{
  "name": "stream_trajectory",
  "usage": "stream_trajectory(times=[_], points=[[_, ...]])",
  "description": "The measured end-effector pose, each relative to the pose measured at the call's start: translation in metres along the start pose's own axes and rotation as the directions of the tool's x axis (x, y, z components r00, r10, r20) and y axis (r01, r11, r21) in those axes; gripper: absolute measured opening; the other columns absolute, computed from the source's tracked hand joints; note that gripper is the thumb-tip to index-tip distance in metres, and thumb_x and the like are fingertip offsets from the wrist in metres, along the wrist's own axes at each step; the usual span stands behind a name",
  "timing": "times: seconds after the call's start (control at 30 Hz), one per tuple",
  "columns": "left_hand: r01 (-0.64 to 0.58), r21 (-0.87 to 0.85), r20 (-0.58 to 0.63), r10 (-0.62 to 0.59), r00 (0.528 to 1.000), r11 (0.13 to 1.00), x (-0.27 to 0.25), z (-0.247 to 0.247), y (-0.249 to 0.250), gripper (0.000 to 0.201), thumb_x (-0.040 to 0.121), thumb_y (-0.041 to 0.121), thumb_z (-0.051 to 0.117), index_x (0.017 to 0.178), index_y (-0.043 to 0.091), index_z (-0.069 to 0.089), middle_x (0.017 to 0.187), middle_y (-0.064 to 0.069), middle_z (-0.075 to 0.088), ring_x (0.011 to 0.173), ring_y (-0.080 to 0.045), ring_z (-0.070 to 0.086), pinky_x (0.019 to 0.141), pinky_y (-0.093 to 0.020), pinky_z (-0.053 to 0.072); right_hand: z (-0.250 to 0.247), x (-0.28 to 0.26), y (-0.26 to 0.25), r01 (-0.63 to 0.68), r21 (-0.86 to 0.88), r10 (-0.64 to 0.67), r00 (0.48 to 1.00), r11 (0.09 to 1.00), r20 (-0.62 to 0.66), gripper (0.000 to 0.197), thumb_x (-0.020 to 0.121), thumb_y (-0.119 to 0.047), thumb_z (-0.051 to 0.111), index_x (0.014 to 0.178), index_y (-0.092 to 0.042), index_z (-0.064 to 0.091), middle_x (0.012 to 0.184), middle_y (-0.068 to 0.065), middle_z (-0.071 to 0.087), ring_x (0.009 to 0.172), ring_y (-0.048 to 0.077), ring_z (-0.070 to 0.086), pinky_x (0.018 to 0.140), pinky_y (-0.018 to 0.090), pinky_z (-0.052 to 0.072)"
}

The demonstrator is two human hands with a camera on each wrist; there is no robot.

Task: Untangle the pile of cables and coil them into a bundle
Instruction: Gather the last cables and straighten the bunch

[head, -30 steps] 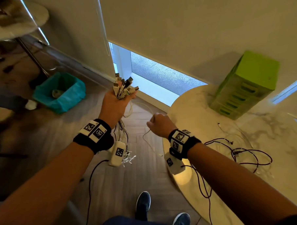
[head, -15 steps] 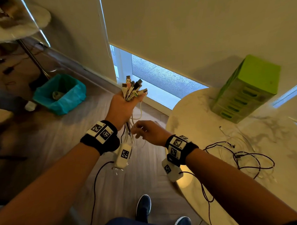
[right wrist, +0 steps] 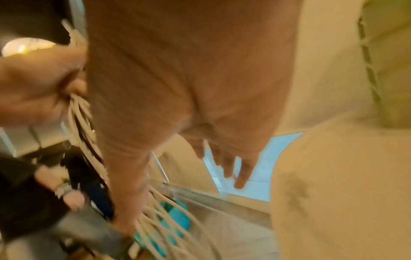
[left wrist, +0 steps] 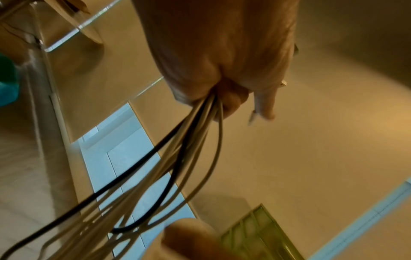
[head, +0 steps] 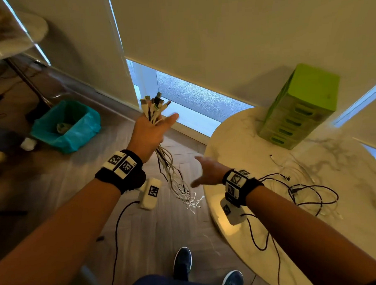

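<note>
My left hand (head: 149, 134) is raised over the floor and grips a bunch of white and black cables (head: 167, 164). Their plugs (head: 154, 104) stick up above the fist and the loose ends hang down. In the left wrist view the fingers (left wrist: 222, 73) curl round the cable bunch (left wrist: 177, 158). My right hand (head: 206, 171) hovers just right of the hanging strands, at the table's edge, with straight spread fingers (right wrist: 241, 174) and nothing in it. More black and white cables (head: 303, 189) lie tangled on the round marble table (head: 236, 140).
A green drawer box (head: 299, 107) stands at the back of the table. A teal-lined bin (head: 68, 126) sits on the wooden floor at the left, beside a second table's leg (head: 27, 84). My shoes (head: 182, 263) are below. Camera leads hang from both wrists.
My right hand has let go, opened its fingers and drawn away to the right of the strands. My left hand has shifted right with the bunch, its thumb now sticking out.
</note>
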State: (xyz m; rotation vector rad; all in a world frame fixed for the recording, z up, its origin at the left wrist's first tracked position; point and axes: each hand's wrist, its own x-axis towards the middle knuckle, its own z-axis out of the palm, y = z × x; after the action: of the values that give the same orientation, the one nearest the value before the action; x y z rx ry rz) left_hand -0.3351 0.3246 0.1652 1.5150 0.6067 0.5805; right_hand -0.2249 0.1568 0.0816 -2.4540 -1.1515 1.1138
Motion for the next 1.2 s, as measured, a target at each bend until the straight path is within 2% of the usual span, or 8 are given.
stream_trajectory(times=[0.1,0.23,0.33,0.47,0.53,0.63,0.87,1.2], points=[[-0.028,0.024,0.143,0.024,0.989,0.999,-0.005,0.022,-0.001,0.023,0.095,0.020,0.073,0.116,0.011,0.068,0.067,0.004,0.048,0.053,-0.006,0.043,0.050,-0.024,0.038,-0.002,0.003,-0.024,0.295,0.320,-0.276,0.955,0.900,-0.105,0.108,0.073,-0.039,0.088,0.158,-0.024,0.022,0.163,0.000,0.027,0.147,0.016,0.028,0.120,0.036,0.025],[0.083,-0.018,0.295,-0.074,0.953,0.996,-0.010,0.047,0.008,0.030,0.098,0.042,0.066,0.083,0.019,0.053,0.065,-0.001,0.023,0.050,-0.014,0.021,0.049,-0.028,0.021,0.002,0.000,-0.035,0.312,0.507,-0.389,0.920,0.804,0.050,0.026,0.084,-0.017,0.080,0.107,-0.013,0.068,0.128,0.009,0.068,0.116,0.015,0.062,0.110,0.038,0.045],[0.131,-0.109,0.397,-0.077,0.914,0.985,-0.015,0.062,0.016,0.034,0.094,0.055,0.063,0.098,0.021,0.059,0.069,-0.002,0.014,0.055,-0.013,0.015,0.051,-0.030,0.015,-0.005,-0.003,-0.012,0.277,0.452,-0.250,0.961,0.848,-0.119,0.031,0.085,-0.032,0.077,0.071,-0.006,0.066,0.079,0.012,0.073,0.074,0.016,0.065,0.081,0.037,0.053],[0.117,-0.165,0.432,-0.035,0.901,0.979,-0.022,0.089,0.027,0.033,0.104,0.045,0.050,0.099,0.019,0.070,0.075,-0.010,0.011,0.058,-0.014,0.015,0.054,-0.031,0.014,0.000,-0.005,0.014,0.216,0.180,-0.011,0.669,0.959,-0.743,0.036,0.088,-0.034,0.056,0.060,-0.012,0.055,0.057,0.008,0.058,0.054,0.028,0.052,0.055,0.040,0.041],[0.105,-0.131,0.468,-0.032,0.883,0.986,-0.021,0.108,0.035,0.044,0.106,0.045,0.048,0.076,0.021,0.070,0.071,-0.007,0.011,0.058,-0.015,0.012,0.055,-0.033,0.012,0.009,-0.008,0.011,0.229,0.334,0.072,0.721,0.914,-0.690,0.038,0.090,-0.025,0.059,0.058,-0.016,0.041,0.055,0.003,0.048,0.053,0.021,0.043,0.055,0.037,0.035],[0.086,-0.078,0.533,-0.032,0.846,0.993,-0.018,0.125,0.038,0.053,0.103,0.048,0.051,0.068,0.010,0.058,0.065,0.001,0.015,0.055,-0.013,0.014,0.053,-0.030,0.016,0.023,-0.016,0.011,0.229,0.447,-0.023,0.907,0.865,-0.420,0.037,0.086,-0.026,0.070,0.062,-0.020,0.042,0.060,-0.004,0.049,0.054,0.007,0.044,0.059,0.030,0.039],[0.117,-0.076,0.642,-0.041,0.765,0.990,-0.021,0.164,0.023,0.040,0.094,0.057,0.058,0.102,0.023,0.038,0.063,0.005,0.015,0.054,-0.015,0.011,0.050,-0.028,0.015,0.036,-0.054,0.082,0.053,0.268,-0.013,0.989,0.962,-0.150,0.078,0.074,-0.043,0.084,0.139,-0.018,0.048,0.141,0.007,0.052,0.125,0.024,0.051,0.108,0.039,0.041],[0.165,-0.003,0.699,-0.116,0.705,0.986,-0.043,0.236,-0.004,0.043,0.105,0.036,0.051,0.068,0.026,0.033,0.051,0.012,0.026,0.045,-0.007,0.020,0.046,-0.024,0.021,0.055,-0.142,0.230,-0.478,-0.088,0.442,0.857,0.874,-0.265,0.072,0.096,-0.039,0.056,0.157,-0.020,0.024,0.168,0.004,0.007,0.155,0.025,0.006,0.123,0.047,0.010]])
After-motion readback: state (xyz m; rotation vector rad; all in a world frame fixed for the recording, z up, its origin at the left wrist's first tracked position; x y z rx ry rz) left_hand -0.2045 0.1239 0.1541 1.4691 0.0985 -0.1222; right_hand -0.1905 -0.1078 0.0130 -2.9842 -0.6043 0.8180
